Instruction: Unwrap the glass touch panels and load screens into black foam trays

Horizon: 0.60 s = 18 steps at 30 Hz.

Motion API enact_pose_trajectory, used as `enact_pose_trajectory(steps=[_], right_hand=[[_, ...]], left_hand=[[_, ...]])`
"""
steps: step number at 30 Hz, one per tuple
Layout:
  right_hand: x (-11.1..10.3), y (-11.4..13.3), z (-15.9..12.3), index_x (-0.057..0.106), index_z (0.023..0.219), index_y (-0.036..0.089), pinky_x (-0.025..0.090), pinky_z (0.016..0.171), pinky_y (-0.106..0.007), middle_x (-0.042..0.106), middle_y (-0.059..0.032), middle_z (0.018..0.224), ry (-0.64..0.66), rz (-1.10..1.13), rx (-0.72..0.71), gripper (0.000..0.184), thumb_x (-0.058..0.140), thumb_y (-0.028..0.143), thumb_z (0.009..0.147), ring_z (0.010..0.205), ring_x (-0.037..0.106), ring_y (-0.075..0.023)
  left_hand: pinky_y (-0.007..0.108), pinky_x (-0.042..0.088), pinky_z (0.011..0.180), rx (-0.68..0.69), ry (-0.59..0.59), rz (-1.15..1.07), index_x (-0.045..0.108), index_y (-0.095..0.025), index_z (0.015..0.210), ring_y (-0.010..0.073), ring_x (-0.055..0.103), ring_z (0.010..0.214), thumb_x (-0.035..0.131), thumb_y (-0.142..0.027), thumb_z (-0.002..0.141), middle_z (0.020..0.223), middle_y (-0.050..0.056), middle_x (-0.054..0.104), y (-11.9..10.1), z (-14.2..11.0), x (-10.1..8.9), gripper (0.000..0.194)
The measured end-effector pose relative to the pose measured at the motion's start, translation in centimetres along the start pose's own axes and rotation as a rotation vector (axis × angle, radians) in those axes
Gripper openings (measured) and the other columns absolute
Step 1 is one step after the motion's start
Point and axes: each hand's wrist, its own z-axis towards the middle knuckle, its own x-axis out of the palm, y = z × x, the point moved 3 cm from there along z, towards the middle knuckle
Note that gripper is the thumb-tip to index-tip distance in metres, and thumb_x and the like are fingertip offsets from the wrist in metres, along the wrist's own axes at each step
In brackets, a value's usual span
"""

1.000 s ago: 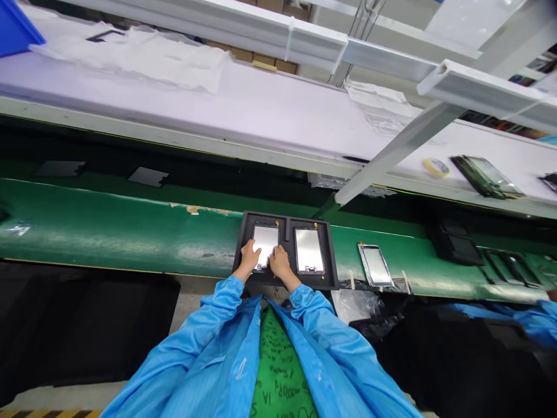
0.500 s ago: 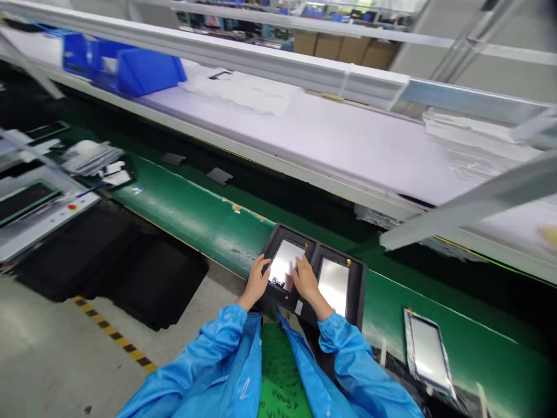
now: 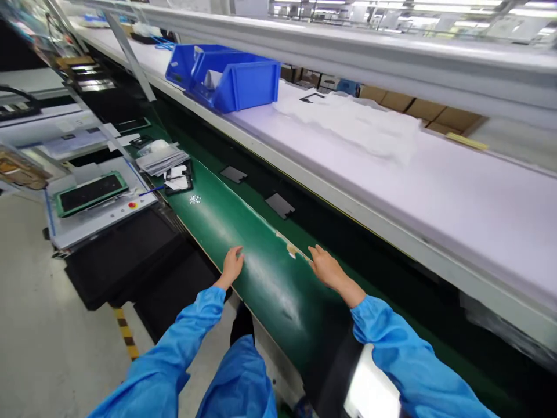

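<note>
My left hand (image 3: 231, 265) hovers open at the near edge of the green conveyor belt (image 3: 243, 249), fingers loosely spread, holding nothing. Farther across the belt my right hand (image 3: 326, 268) reaches out open and empty, close to a patch of peeled tape (image 3: 292, 249). The black tray (image 3: 331, 371) with a shiny screen panel (image 3: 373, 390) shows only partly at the bottom edge, under my right sleeve. Both arms wear blue sleeves.
Two dark flat plates (image 3: 279, 205) lie at the belt's far side. Blue bins (image 3: 226, 78) and white foam sheets (image 3: 352, 119) sit on the white shelf (image 3: 435, 191) behind. At the left stand a fixture with a green-framed panel (image 3: 90, 193), stacked papers (image 3: 163, 158) and black floor mats (image 3: 130, 255).
The view has swung left along the belt. Both hands have come off the screen panel in the black tray and now reach out open over bare belt; the tray has slid to the bottom edge.
</note>
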Motion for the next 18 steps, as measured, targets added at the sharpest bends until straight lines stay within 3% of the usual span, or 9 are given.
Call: enact_pose_trajectory(steps=[4,7,9,11,14,18], right_hand=[[2.9,3.2,17.1,0.040,0.152,0.010,0.042,0.109,-0.046,0.036,-0.0269,0.156,0.130,-0.120,0.118,0.063,0.052,0.013,0.091,0.135,0.050,-0.0354],[5.4,4.0,27.0,0.033,0.155,0.009,0.042,0.108,-0.044,0.033,-0.0286,0.157,0.164,-0.190,0.189,0.067,0.052,0.012,0.091,0.139,0.046,-0.0351],[7.1,3.6,31.9,0.031,0.156,0.008,0.039,0.110,-0.044,0.030,-0.0304,0.157,0.166,-0.234,0.234,0.070,0.053,0.011,0.090,0.144,0.039,-0.0355],[8.5,2.8,35.4,0.030,0.156,0.008,0.036,0.113,-0.045,0.030,-0.0308,0.157,0.168,-0.274,0.261,0.072,0.055,0.011,0.088,0.147,0.035,-0.0356],[10.3,1.4,38.3,0.030,0.156,0.013,0.036,0.112,-0.048,0.031,-0.0282,0.158,0.203,-0.335,0.291,0.081,0.062,0.010,0.082,0.147,0.035,-0.0363],[11.8,0.5,38.9,0.026,0.158,0.013,0.039,0.109,-0.048,0.032,-0.0305,0.156,0.218,-0.432,0.301,0.088,0.061,0.006,0.078,0.145,0.036,-0.0392]], left_hand=[[0.048,0.041,0.112,0.073,0.014,0.074,0.061,-0.012,0.119,0.0308,0.056,0.126,0.050,-0.012,0.084,0.127,0.021,0.061,1.7,19.5,0.7,0.036],[0.050,0.033,0.118,0.131,0.028,0.114,0.059,-0.007,0.125,0.0349,0.044,0.139,0.052,-0.009,0.082,0.140,0.026,0.052,2.5,30.4,1.9,0.043],[0.052,0.029,0.119,0.167,0.038,0.136,0.057,-0.005,0.128,0.0375,0.036,0.145,0.052,-0.006,0.080,0.148,0.029,0.045,3.0,36.3,2.7,0.048],[0.056,0.021,0.121,0.203,0.042,0.157,0.055,-0.004,0.131,0.0376,0.026,0.150,0.048,-0.003,0.080,0.154,0.029,0.039,3.6,41.5,3.4,0.052],[0.060,0.007,0.122,0.257,0.049,0.182,0.055,-0.011,0.136,0.0330,0.014,0.155,0.041,-0.002,0.084,0.159,0.023,0.036,4.5,48.3,4.2,0.054],[0.058,0.006,0.123,0.327,0.123,0.210,0.063,-0.017,0.127,0.0301,0.024,0.153,0.046,-0.006,0.084,0.150,0.019,0.051,5.3,54.3,5.4,0.048]])
